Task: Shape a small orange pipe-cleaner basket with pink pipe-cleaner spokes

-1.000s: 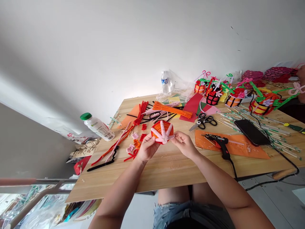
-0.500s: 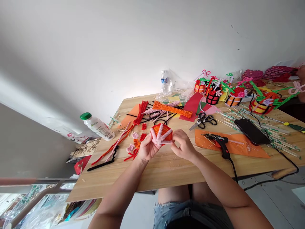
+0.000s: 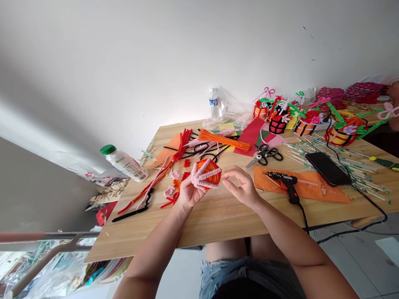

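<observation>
My left hand [image 3: 189,193] grips a small orange basket of pipe cleaners [image 3: 214,179] with pink fuzzy strips fanning over it from the left. The basket is tilted above the table's middle, and its far side is hidden. Just to its right is my right hand [image 3: 241,185], thumb and forefinger apart, with nothing visible between them. Cut pink, orange and red pipe-cleaner pieces [image 3: 176,185] lie left of the basket. Behind it is a bundle of orange pipe cleaners [image 3: 224,140], beside a red bundle [image 3: 183,145].
A glue gun [image 3: 285,182] rests on orange felt [image 3: 327,195], its cord hanging off the front edge. Scissors [image 3: 264,155], a phone [image 3: 328,168] and wooden sticks lie to the right. Several flower baskets [image 3: 307,124] stand behind. A white bottle [image 3: 126,164] stands left; a person's hand shows far right.
The basket has turned and shifted slightly left in my left hand, so the pink strips now point rightward. My right hand has come off its edge, fingers parting.
</observation>
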### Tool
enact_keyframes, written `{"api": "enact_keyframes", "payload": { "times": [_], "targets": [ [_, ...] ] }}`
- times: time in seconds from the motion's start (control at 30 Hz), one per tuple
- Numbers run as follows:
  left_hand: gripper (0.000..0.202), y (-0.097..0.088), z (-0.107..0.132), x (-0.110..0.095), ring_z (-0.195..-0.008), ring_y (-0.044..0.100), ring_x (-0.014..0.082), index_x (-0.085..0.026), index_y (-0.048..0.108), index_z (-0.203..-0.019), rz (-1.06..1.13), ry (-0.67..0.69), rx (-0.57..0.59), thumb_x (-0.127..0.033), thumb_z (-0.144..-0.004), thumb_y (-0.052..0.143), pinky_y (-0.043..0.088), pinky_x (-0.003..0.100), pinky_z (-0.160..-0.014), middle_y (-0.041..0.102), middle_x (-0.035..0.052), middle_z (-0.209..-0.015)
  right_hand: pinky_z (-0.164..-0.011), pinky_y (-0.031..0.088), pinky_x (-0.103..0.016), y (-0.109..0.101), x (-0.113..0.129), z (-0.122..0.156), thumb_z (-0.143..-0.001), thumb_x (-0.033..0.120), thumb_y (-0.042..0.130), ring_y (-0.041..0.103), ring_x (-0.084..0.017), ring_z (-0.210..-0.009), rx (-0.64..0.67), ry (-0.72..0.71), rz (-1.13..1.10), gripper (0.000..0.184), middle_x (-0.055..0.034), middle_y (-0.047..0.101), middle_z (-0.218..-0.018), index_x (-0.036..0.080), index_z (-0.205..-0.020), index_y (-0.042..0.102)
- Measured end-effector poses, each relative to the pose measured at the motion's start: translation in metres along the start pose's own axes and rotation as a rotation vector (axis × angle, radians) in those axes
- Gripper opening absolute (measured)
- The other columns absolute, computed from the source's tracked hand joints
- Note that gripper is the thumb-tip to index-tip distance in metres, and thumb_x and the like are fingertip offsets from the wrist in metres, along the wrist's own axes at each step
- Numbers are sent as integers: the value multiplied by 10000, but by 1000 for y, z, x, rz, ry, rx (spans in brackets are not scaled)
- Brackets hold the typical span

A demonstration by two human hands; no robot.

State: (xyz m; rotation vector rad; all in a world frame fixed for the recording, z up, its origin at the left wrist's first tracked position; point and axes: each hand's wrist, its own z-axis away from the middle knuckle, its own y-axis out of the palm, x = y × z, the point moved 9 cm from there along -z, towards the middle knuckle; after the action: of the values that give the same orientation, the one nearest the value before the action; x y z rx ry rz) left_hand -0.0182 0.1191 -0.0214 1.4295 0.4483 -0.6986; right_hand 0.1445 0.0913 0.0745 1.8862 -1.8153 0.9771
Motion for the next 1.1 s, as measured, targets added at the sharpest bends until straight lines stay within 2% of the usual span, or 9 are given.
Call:
{"api": "enact_keyframes", "payload": {
  "times": [0.07,0.17,0.37,0.5,0.67,0.87,0.97,1.1],
  "targets": [
    [261,4,1,3,-688,662,154,-254,698,-950,-15,-21,20,-324,-700,713,533,218,-553,719,33,-856,-753,504,-346,2,1,1,-822,231,646,610,-179,-812,-16,-21,15,19,-43,638,-820,216,-812,653],
    [212,6,2,5,-633,645,140,-227,694,-898,-38,-35,18,-361,-733,693,520,205,-525,708,40,-781,-730,515,-343,2,-4,2,-791,230,682,617,-178,-786,-41,4,40,50,-38,635,-786,217,-757,647],
    [136,10,5,2,-695,657,155,-226,691,-832,-25,31,-11,-334,-749,688,561,278,-671,696,19,-755,-719,507,-320,4,-14,3,-756,169,635,620,-171,-764,-21,74,44,59,-34,644,-775,205,-714,616],
    [129,12,6,4,-673,647,149,-226,697,-823,-35,32,-6,-326,-742,695,559,281,-666,703,15,-759,-713,485,-308,8,-27,6,-715,160,599,605,-166,-743,16,211,4,53,-17,633,-753,203,-698,572],
    [113,8,5,8,-612,621,137,-211,693,-793,-18,-4,6,-300,-724,699,548,260,-600,676,14,-691,-726,461,-308,16,-39,11,-728,235,585,584,-169,-765,121,375,-150,44,-14,622,-769,195,-722,567],
    [126,0,2,7,-612,630,126,-227,694,-850,5,-9,-43,-260,-728,694,544,228,-559,673,8,-714,-703,443,-285,26,-42,14,-757,312,599,571,-151,-734,217,470,-358,115,7,614,-739,197,-755,588],
    [185,1,3,7,-667,650,131,-234,701,-922,8,-2,-45,-250,-738,683,555,216,-583,687,16,-764,-657,434,-275,26,-43,15,-745,325,621,549,-136,-668,191,497,-415,135,19,595,-692,194,-749,587],
    [279,-1,4,6,-659,654,112,-270,670,-1053,79,-5,-90,-250,-774,661,563,206,-588,688,7,-817,-619,427,-267,20,-47,16,-729,313,653,530,-124,-632,94,497,-454,140,23,579,-688,198,-711,575]
  ]
}}
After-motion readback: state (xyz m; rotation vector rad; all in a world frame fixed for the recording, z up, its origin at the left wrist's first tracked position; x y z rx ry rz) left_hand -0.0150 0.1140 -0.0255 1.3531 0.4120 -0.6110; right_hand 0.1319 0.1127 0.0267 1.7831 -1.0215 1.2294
